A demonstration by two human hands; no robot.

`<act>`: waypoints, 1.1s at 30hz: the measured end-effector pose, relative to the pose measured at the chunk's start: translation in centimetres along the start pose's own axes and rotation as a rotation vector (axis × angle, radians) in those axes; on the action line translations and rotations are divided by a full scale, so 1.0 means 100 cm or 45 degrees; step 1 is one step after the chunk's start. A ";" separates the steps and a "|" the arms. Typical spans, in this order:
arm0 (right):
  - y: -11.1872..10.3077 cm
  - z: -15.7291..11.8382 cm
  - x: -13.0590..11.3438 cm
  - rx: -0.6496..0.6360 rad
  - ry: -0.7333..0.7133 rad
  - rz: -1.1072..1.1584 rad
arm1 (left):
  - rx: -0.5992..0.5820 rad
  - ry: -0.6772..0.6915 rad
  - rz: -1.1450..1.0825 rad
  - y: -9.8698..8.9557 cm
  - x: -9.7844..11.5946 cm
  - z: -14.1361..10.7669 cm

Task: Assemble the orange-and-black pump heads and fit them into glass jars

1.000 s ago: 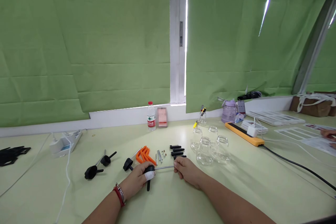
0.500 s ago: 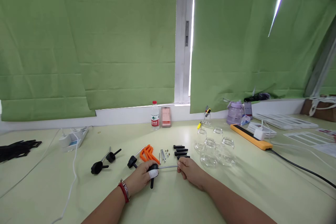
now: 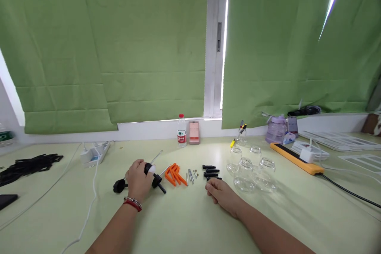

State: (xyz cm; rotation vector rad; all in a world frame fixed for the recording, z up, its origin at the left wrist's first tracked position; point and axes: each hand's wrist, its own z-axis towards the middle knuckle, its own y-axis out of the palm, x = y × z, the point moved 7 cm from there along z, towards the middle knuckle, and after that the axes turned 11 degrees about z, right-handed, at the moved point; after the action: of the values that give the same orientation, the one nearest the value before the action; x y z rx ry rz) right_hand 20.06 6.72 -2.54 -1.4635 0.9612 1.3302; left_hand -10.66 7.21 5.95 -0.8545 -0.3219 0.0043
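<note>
My left hand [image 3: 139,180], a white wrap on its thumb, grips a black cap [image 3: 147,168] whose thin metal rod points up and to the right. Close beside it on the table lies a second black cap [image 3: 156,181] with a rod and a black handle. Another black cap [image 3: 119,185] shows left of the hand, partly hidden. My right hand [image 3: 219,193] rests closed on the table; whatever its curled fingers hold is hidden. Just beyond it lie several black ridged shafts [image 3: 211,174]. Orange angled pieces [image 3: 175,174], metal pins [image 3: 190,176] and tiny brass-coloured parts [image 3: 195,173] lie between the hands.
Several clear glass jars [image 3: 244,178] stand right of my right hand. Behind are a water bottle [image 3: 181,131], a pink box-like object [image 3: 194,132] and a purple jug [image 3: 276,130]. An orange power strip [image 3: 294,159] lies right; a white cable [image 3: 94,190] and black strips [image 3: 29,166] lie left.
My left hand has moved left with the black cap, whose rod has left my right hand's fingers. It is now among the other caps. The view has turned slightly left.
</note>
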 end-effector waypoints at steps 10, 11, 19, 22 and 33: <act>0.000 0.000 0.000 -0.009 -0.006 -0.025 | -0.436 -0.090 0.409 0.030 -0.021 -0.003; 0.000 0.000 0.000 -0.012 -0.005 -0.026 | -0.444 -0.079 0.421 0.031 -0.021 -0.003; 0.000 0.000 0.000 -0.024 -0.022 -0.021 | -0.419 -0.023 0.422 0.032 -0.020 -0.002; 0.000 0.000 0.000 -0.020 -0.008 -0.033 | -0.403 -0.031 0.385 0.029 -0.020 -0.001; -0.001 -0.001 0.001 -0.003 0.033 -0.036 | -0.204 -0.076 0.332 0.018 -0.022 0.007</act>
State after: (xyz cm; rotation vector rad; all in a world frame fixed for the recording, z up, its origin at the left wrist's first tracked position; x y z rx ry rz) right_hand 20.16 6.62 -2.61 -1.4942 0.9523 1.2954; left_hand -12.74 8.66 4.40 -1.0522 -0.2669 0.2495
